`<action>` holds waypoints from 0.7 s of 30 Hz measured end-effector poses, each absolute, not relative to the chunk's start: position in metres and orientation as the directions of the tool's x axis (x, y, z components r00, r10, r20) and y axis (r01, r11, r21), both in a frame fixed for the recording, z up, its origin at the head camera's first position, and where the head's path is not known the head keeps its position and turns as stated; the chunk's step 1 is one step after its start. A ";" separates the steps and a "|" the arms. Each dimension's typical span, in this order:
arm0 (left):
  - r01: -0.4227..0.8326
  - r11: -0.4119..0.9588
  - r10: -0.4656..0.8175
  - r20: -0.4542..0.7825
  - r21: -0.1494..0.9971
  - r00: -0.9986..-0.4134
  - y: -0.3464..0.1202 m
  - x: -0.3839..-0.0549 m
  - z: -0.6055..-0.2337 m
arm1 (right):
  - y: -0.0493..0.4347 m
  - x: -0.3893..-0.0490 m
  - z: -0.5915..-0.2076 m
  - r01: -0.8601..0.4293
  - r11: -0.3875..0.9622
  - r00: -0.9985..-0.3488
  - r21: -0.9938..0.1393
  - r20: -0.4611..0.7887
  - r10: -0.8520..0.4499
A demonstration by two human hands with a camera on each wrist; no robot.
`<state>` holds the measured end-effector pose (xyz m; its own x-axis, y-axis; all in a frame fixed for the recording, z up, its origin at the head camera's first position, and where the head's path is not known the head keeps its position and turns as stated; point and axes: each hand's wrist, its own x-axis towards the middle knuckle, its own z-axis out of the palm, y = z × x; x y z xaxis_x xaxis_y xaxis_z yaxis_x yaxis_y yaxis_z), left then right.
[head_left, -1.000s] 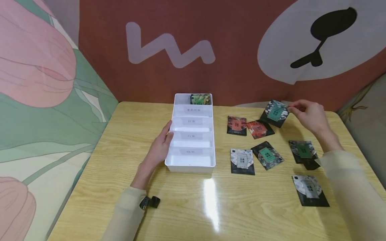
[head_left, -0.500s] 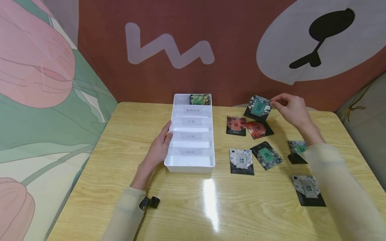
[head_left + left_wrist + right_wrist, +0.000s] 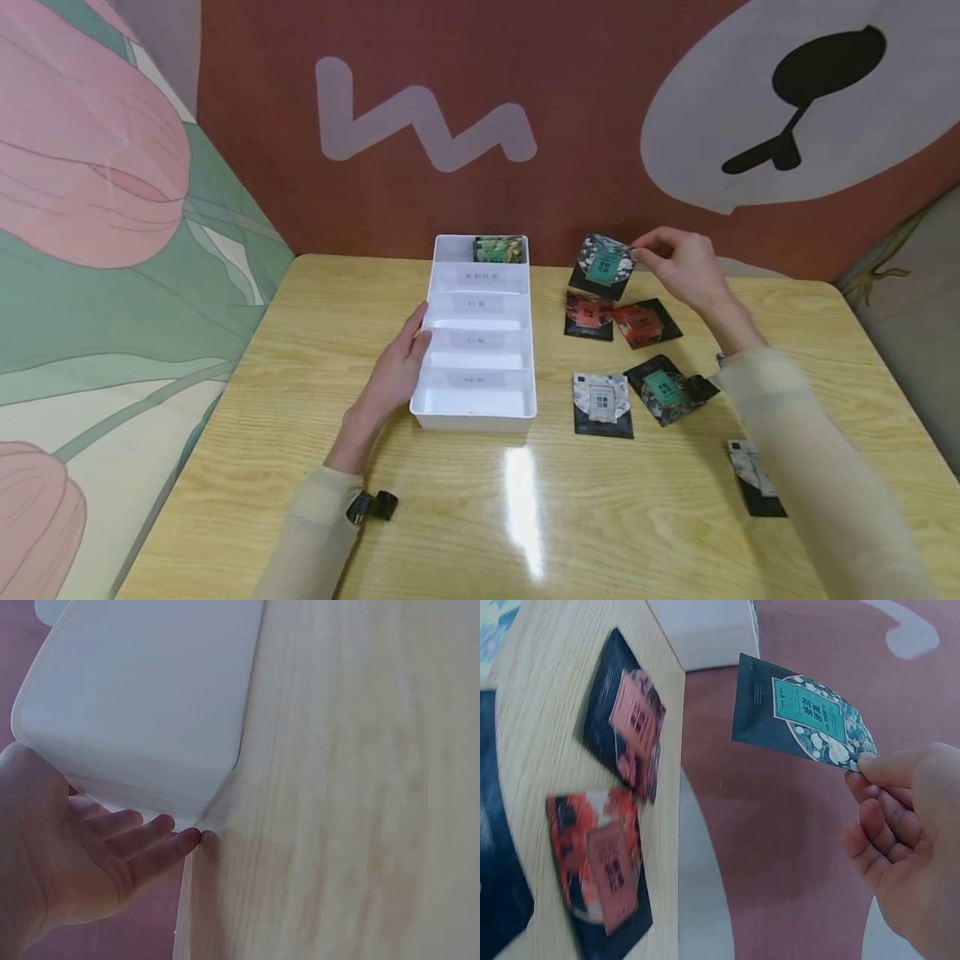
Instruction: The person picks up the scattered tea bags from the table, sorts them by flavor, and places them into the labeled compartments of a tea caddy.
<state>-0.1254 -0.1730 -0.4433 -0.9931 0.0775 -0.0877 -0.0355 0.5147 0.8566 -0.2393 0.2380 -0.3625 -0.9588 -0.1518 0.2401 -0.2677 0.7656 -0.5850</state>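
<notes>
Head view, right fingers (image 3: 660,237) pinching flat sachet (image 3: 602,267), extended left fingers (image 3: 412,323) against smooth box (image 3: 474,423)

Packets (image 3: 603,404) right of the tray (image 3: 474,422)

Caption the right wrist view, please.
Right hand pinches a teal-labelled tea sachet by one corner; two red-labelled sachets lie nearby.

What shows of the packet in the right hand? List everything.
The packet is a thin, rectangular pouch, apparently film or foil: one end dark, the other patterned with pale shapes, a teal label with dark characters at its middle. The right hand pinches a corner of the patterned end between thumb and finger, holding it tilted off the table, to the right of the white tray.
</notes>
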 end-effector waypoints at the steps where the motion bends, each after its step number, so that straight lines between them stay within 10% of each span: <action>1: -0.030 0.515 0.081 -0.084 0.857 -0.993 -0.173 -0.126 -0.443 | 0.234 -0.240 -0.362 -0.274 0.763 -0.957 -0.586 0.243 -0.157; 21: -0.044 0.503 0.069 -0.091 0.863 -0.994 -0.172 -0.125 -0.442 | 0.164 -0.254 -0.355 -0.374 0.688 -0.927 -0.621 0.264 -0.266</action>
<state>-0.1252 -0.1723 -0.4421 -0.9935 0.0685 -0.0909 -0.0442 0.5032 0.8630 -0.2540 0.1639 -0.3546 -0.9272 -0.2656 0.2640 -0.3741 0.6883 -0.6215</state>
